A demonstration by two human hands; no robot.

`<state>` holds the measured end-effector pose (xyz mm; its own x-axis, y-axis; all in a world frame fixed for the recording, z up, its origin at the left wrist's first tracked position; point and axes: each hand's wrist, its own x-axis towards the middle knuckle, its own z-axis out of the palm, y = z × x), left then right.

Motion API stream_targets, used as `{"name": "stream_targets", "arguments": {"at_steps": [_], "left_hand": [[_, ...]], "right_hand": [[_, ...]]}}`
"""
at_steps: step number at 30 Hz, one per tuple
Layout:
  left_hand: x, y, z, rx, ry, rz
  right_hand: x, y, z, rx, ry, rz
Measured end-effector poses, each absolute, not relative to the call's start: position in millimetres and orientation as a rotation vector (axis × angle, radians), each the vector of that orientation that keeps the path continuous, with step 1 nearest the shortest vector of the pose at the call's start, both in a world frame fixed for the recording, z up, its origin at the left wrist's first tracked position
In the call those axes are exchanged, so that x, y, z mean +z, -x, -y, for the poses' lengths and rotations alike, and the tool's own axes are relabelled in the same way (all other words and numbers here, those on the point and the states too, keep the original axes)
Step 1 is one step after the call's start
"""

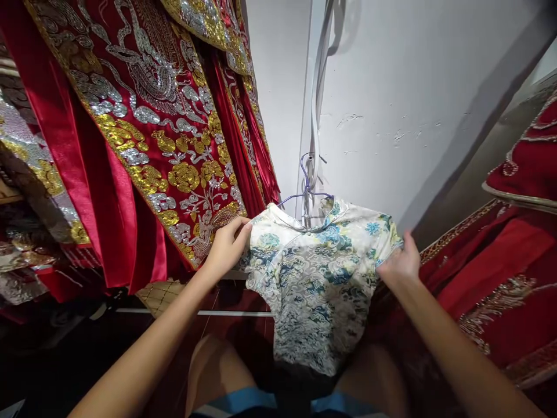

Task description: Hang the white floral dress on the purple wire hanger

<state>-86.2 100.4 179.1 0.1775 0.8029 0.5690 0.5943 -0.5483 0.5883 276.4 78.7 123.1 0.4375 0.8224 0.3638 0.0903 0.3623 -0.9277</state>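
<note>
A white top with a blue, green and yellow floral pattern (313,278) hangs on a thin purple wire hanger (307,187) against the wall. My left hand (230,242) pinches the top's shoulder and sleeve on the left side, thumb and fingers closed together. At the other sleeve's edge, my right hand (402,260) has its fingers partly inside or behind the cloth, with the thumb raised at the right. Between the two hands the garment is spread wide, its collar facing up.
Red garments with gold and silver sequin embroidery (174,133) hang at the left. More red embroidered clothing (513,255) is at the right. A white strap or pole (317,87) runs down the scuffed wall (413,116). My bare knees are below.
</note>
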Motion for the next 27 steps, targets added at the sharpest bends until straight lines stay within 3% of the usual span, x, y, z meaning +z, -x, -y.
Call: {"name": "stream_targets", "arguments": {"at_steps": [5, 12, 19, 24, 27], "left_hand": [[193, 71, -101, 1.413, -2.200, -1.333], [189, 63, -114, 1.356, -2.243, -1.458], [147, 45, -111, 1.622, -1.593, -1.247], [153, 10, -84, 1.395, -1.365, -0.842], [157, -11, -66, 1.088, -1.146, -0.489]], "right_hand": [[162, -289, -87, 0.679, 0.888, 0.721], [210, -241, -56, 0.584, 0.900, 1.050], [196, -192, 40, 1.071, 0.549, 2.228], [149, -196, -2, 0.673, 0.985, 1.910], [111, -200, -17, 0.825, 1.114, 1.763]]}}
